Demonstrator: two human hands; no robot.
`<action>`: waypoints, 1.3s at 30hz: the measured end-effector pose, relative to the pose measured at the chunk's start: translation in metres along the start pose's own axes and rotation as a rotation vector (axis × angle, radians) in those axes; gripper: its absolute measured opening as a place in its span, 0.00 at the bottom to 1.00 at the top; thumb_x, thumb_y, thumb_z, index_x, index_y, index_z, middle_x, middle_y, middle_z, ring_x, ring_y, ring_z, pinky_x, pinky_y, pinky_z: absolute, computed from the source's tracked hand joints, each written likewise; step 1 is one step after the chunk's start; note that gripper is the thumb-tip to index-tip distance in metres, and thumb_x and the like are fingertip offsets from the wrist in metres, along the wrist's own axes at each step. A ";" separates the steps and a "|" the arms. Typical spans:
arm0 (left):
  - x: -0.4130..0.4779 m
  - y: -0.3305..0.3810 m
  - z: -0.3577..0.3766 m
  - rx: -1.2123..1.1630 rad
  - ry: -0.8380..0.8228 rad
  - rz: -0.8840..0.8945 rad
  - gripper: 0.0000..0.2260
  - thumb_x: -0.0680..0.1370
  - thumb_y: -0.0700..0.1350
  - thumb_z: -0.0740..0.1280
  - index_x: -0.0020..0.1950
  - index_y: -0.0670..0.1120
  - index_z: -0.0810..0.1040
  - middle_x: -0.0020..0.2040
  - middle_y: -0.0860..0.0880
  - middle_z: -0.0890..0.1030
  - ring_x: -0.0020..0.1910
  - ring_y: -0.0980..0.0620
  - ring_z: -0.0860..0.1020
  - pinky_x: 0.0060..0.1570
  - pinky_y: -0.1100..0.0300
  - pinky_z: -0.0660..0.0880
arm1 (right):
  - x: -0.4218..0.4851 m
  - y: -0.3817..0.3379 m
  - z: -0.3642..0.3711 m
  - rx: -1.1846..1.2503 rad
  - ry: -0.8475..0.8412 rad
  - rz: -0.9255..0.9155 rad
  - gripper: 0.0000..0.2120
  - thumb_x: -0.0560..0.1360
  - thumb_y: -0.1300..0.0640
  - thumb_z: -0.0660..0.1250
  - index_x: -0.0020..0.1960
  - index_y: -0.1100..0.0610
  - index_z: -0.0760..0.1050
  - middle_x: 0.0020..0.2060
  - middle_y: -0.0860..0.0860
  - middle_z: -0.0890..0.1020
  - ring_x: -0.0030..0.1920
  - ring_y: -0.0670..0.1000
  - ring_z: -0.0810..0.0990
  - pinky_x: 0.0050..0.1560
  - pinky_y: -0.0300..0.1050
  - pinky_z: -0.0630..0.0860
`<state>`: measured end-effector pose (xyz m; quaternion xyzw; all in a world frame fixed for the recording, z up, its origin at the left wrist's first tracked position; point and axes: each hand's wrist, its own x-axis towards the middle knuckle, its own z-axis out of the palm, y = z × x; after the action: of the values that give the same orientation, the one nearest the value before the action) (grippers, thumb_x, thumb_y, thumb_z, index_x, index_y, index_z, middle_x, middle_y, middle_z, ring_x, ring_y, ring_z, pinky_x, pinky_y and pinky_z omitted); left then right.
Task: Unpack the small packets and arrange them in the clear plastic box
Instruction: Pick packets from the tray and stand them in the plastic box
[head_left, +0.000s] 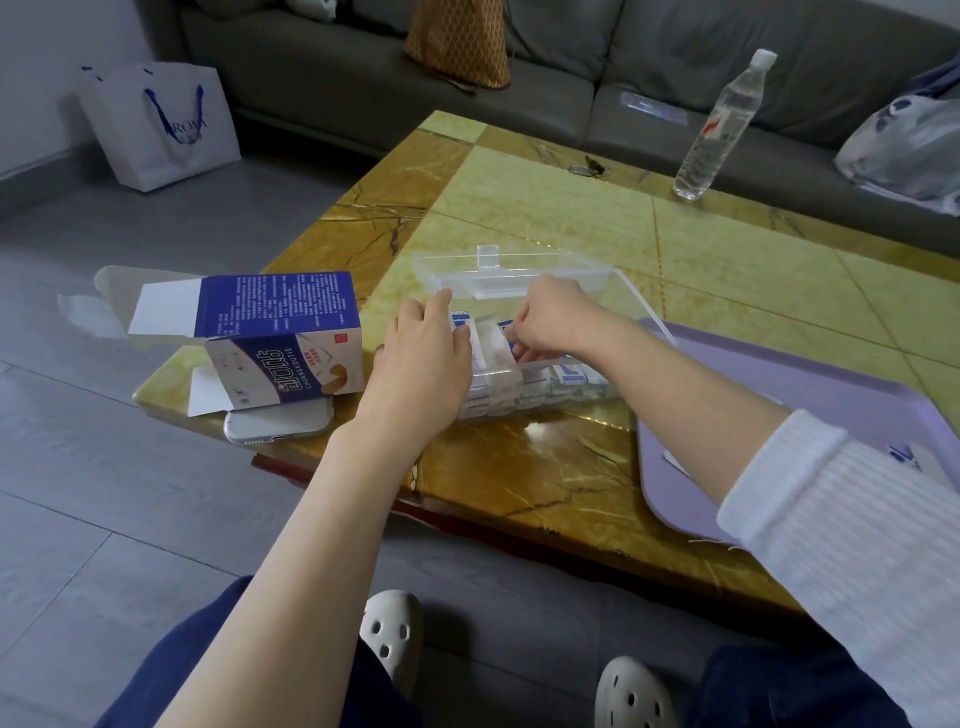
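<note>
While our left hand (423, 353) lies flat, fingers straight, over the left end of the one clear plastic box (631, 293), our right hand (556, 322) curls down and pinches the small packets (566, 382) inside it (too tightly packed to count). They stand on edge in a row along the near wall, running from under the left palm out past the right wrist. One opened carton (280, 338) lies left of that palm.

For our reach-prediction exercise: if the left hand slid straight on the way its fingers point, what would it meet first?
Probably the open lid of the clear plastic box, just beyond the fingertips of the left hand; depth is unclear, so it might pass over the lid to the table.
</note>
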<state>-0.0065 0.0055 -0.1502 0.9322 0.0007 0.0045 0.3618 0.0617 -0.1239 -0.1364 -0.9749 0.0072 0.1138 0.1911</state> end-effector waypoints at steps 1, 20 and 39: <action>0.000 0.000 0.000 -0.001 0.003 0.002 0.22 0.83 0.47 0.53 0.76 0.49 0.53 0.74 0.45 0.60 0.72 0.46 0.58 0.67 0.50 0.62 | 0.000 -0.001 0.001 -0.020 0.007 -0.014 0.08 0.75 0.62 0.65 0.48 0.67 0.79 0.43 0.60 0.83 0.44 0.56 0.83 0.51 0.51 0.80; 0.001 0.000 0.002 -0.002 -0.019 0.006 0.22 0.83 0.47 0.53 0.76 0.49 0.52 0.73 0.45 0.59 0.72 0.46 0.59 0.66 0.50 0.63 | -0.001 -0.002 0.002 -0.179 -0.028 -0.094 0.08 0.72 0.60 0.70 0.49 0.62 0.80 0.44 0.56 0.82 0.44 0.53 0.82 0.46 0.43 0.77; -0.023 0.048 0.035 0.011 0.307 0.482 0.17 0.76 0.32 0.61 0.63 0.42 0.71 0.56 0.43 0.72 0.53 0.45 0.72 0.51 0.53 0.69 | -0.063 0.109 -0.010 0.065 0.688 -0.286 0.09 0.77 0.62 0.60 0.57 0.63 0.70 0.47 0.51 0.69 0.46 0.55 0.73 0.45 0.44 0.69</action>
<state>-0.0296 -0.0540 -0.1438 0.8958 -0.1665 0.2314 0.3409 -0.0042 -0.2303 -0.1538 -0.9407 -0.0615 -0.2485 0.2224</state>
